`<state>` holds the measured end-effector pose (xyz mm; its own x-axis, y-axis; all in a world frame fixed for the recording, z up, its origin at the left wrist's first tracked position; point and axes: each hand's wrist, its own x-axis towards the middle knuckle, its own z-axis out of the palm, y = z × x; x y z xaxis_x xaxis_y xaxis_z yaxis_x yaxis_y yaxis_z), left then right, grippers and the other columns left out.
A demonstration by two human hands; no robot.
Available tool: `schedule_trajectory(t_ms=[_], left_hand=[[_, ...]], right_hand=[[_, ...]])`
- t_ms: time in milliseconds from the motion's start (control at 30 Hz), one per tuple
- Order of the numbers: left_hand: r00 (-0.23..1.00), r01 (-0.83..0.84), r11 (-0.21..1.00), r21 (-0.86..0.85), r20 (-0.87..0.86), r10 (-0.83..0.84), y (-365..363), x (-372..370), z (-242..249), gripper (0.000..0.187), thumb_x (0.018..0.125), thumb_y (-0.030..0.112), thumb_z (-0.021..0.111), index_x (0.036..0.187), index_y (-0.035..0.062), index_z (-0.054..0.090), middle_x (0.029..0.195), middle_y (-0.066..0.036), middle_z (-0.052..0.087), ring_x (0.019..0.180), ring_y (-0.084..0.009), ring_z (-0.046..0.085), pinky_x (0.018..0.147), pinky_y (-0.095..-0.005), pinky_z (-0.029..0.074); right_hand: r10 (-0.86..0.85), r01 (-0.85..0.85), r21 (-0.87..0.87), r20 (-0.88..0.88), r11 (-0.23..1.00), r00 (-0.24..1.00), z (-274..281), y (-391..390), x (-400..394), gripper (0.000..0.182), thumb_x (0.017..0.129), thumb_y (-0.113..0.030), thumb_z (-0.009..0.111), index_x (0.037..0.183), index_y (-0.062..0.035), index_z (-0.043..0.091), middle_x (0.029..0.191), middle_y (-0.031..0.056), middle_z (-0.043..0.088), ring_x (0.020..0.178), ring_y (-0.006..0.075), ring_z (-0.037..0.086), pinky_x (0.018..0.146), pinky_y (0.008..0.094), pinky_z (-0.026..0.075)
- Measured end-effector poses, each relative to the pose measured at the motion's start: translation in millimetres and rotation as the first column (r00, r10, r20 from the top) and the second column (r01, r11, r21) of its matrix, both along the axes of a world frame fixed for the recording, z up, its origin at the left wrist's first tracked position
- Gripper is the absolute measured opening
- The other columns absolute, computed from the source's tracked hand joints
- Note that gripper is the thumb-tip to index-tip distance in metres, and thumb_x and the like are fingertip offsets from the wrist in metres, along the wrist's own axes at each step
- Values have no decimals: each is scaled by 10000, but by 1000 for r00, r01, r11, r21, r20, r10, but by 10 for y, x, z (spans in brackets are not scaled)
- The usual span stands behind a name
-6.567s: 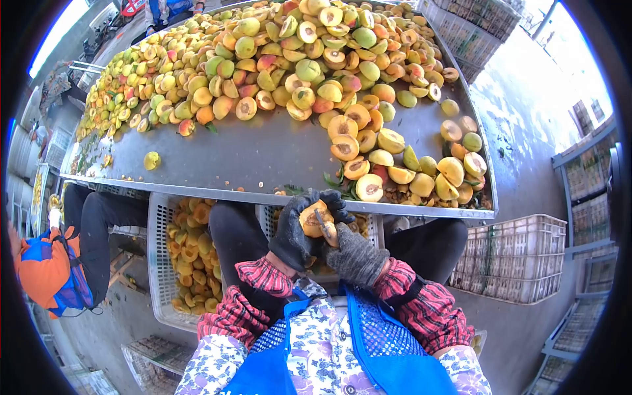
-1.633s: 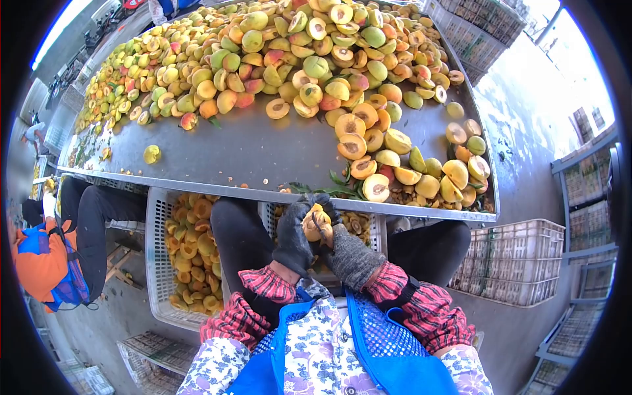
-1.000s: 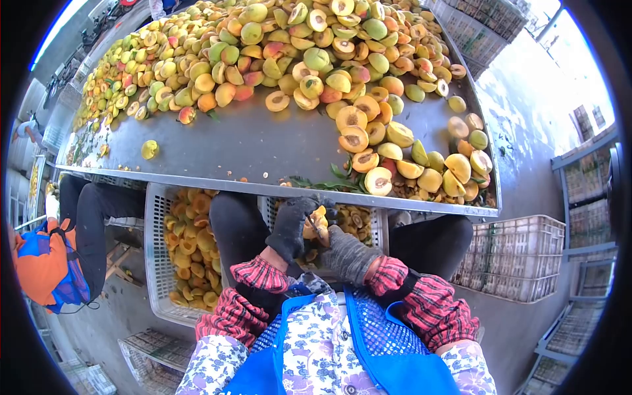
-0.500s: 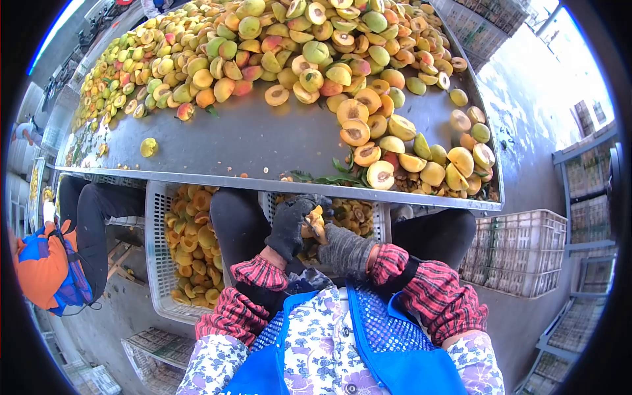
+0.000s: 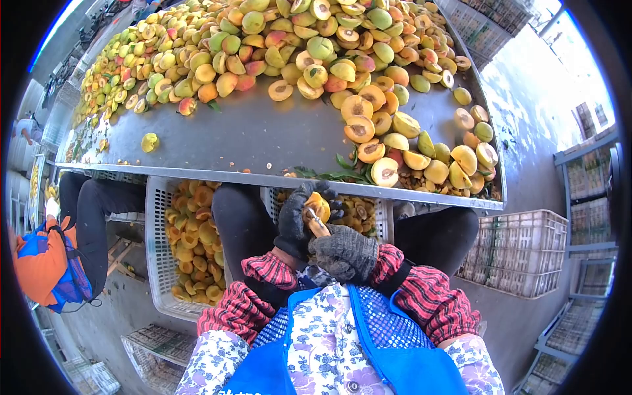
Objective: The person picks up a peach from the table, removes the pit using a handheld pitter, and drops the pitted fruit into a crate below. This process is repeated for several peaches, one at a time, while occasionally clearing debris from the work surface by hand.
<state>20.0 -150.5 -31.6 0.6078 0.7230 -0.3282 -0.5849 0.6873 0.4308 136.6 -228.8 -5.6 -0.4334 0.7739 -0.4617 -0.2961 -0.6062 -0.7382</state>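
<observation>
In a dark glove, my left hand (image 5: pixel 296 220) has its fingers round a yellow peach half (image 5: pixel 318 206), cut side up, just below the table's front edge. My right hand (image 5: pixel 345 252), in a grey knitted glove, is closed on a small pitting knife (image 5: pixel 318 225) with a pale handle. Its metal tip meets the peach flesh; the blade's exact shape is too small to make out. Beneath both hands, between my knees, a white crate (image 5: pixel 383 220) holds more peach pieces, partly hidden by the gloves.
A metal table (image 5: pixel 250 141) carries a large heap of halved peaches (image 5: pixel 263 52). To the left stands a white crate (image 5: pixel 155 243) filled with pitted halves. An empty-looking plastic crate (image 5: pixel 513 253) is at right. A person in an orange and blue top (image 5: pixel 49 263) sits at far left.
My left hand has turned, so the peach half's cut face shows more fully. My right hand has drawn slightly lower, and the knife's handle is more visible.
</observation>
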Motion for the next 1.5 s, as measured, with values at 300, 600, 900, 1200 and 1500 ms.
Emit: schedule_trajectory(t_ms=[300,600,900,1200,1500], left_hand=[[697,97,409,907,-355,623,-30,-40,112,277,893,222,442,1015,2,556,924,-92,598,808,-170,584,731,-304,490],[328,125,720,683,-713,619,812,-1759,433,223,828,214,556,830,4,628,756,-45,600,658,-117,550,605,-250,452],[385,288,683,672,-734,560,2140,-804,413,301,764,234,617,943,-7,596,770,-55,598,669,-114,539,618,-256,440],[182,744,436,506,-782,596,2731,651,-96,436,659,303,685,988,36,579,940,-148,621,862,-288,597,753,-358,460],[968,242,931,274,-139,-211,1693,126,626,401,848,208,515,1161,-37,461,1032,-156,557,923,-276,573,823,-427,484]], right_hand=[[-177,138,-127,-372,982,911,192,-103,23,217,793,-211,597,901,-45,510,613,26,497,403,89,424,364,217,327],[69,-191,70,768,979,637,-903,-285,333,297,861,-287,457,985,-35,552,664,168,570,662,327,573,573,392,441],[124,-236,20,804,972,582,-1061,-178,351,389,838,-361,449,955,-10,567,848,270,583,819,409,568,673,457,430],[180,-203,-60,740,977,648,-877,-24,560,375,785,-332,555,1004,-27,562,893,188,606,858,296,578,725,379,431],[-167,77,184,544,980,822,-559,-252,540,349,799,-241,602,1071,-36,524,915,63,579,835,136,522,724,318,430]])
